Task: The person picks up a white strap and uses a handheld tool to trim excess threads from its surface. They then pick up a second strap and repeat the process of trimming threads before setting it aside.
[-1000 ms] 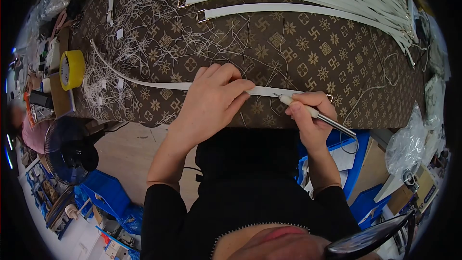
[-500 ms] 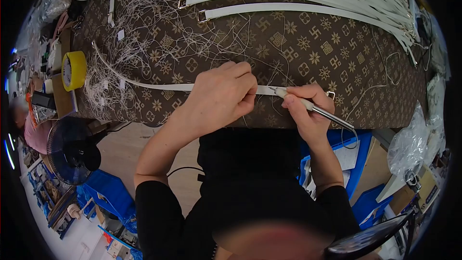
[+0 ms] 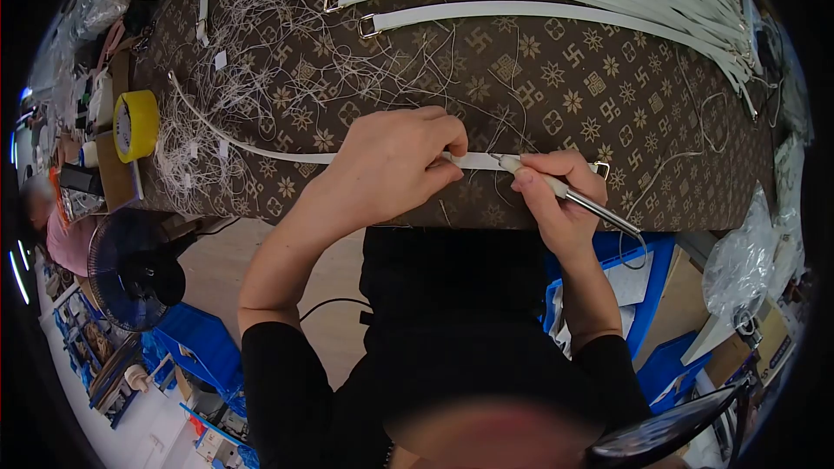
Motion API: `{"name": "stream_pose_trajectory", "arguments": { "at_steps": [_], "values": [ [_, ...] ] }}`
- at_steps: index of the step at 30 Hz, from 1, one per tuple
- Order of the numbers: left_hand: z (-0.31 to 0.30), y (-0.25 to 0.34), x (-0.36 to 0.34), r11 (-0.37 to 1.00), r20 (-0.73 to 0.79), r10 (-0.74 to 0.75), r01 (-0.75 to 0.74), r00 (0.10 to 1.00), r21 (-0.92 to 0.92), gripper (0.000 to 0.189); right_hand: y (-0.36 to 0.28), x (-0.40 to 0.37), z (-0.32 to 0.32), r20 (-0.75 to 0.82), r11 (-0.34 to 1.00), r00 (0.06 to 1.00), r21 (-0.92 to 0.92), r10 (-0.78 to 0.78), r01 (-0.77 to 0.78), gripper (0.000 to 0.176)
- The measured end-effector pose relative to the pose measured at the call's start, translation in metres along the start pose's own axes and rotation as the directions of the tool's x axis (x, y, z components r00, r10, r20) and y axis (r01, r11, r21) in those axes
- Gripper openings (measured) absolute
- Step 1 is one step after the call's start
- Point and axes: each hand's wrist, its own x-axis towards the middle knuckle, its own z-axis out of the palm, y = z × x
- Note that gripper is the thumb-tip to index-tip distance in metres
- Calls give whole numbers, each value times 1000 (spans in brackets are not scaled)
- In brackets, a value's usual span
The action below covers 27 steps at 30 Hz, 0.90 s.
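A thin white belt (image 3: 287, 156) lies across the patterned cloth near its front edge, with a metal buckle (image 3: 601, 170) at its right end. My left hand (image 3: 400, 161) rests over the middle of the belt, thumb and fingertips closed on it. In my right hand (image 3: 560, 195) is a pen-like tool (image 3: 599, 209) with a pale grip, a silver rear part and a thin cord. Its tip is at the belt, just right of my left hand. Some of the right fingers are hidden behind the tool.
Loose threads (image 3: 347, 69) spread over the cloth (image 3: 643, 148). More white belts (image 3: 521, 10) lie along the back. Yellow tape (image 3: 135, 126) stands at the left, above a fan (image 3: 135, 274). Blue bins (image 3: 204, 347) and a plastic bag (image 3: 738, 252) flank the table; a person in pink is far left.
My left thumb and forefinger have parted a little, showing the belt between them. The right hand and tool stay almost where they were. The whole view has shifted slightly.
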Motion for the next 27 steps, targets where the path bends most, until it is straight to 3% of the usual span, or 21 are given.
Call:
{"name": "stream_pose_trajectory", "arguments": {
  "at_steps": [5, 13, 17, 19, 23, 25, 27],
  "values": [
    [2, 1, 1, 999, 24, -19, 18, 1000, 36, 10, -2, 2, 1, 10, 1000, 1000, 2, -10, 10, 13],
    [17, 2, -9, 990, -199, 127, -137, 972, -38, 10, -5, 3, 0, 16, 999, 999, -15, -31, 31, 15],
    [13, -1, -15, 988, -161, 116, -131, 980, -83, 13, -5, 2, 1, 18, 1000, 1000, 4, -9, 9, 15],
    [3, 3, -14, 984, -87, -19, 3, 996, -179, 15, -5, 2, 1, 16, 1000, 1000, -7, -17, 18, 14],
    [-6, 0, -7, 992, -84, -29, 19, 996, -127, 15, -6, 1, 1, 12, 1000, 1000, -12, 16, -16, 14],
    [-7, -4, 1, 996, 52, 39, -35, 998, -78, 12, -5, 1, 1, 10, 1000, 1000, -16, 21, -21, 14],
    [-4, -7, 6, 996, 52, 66, -63, 996, -59, 11, -3, 1, 1, 4, 999, 1000, -32, 0, 1, 14]
  ]
}}
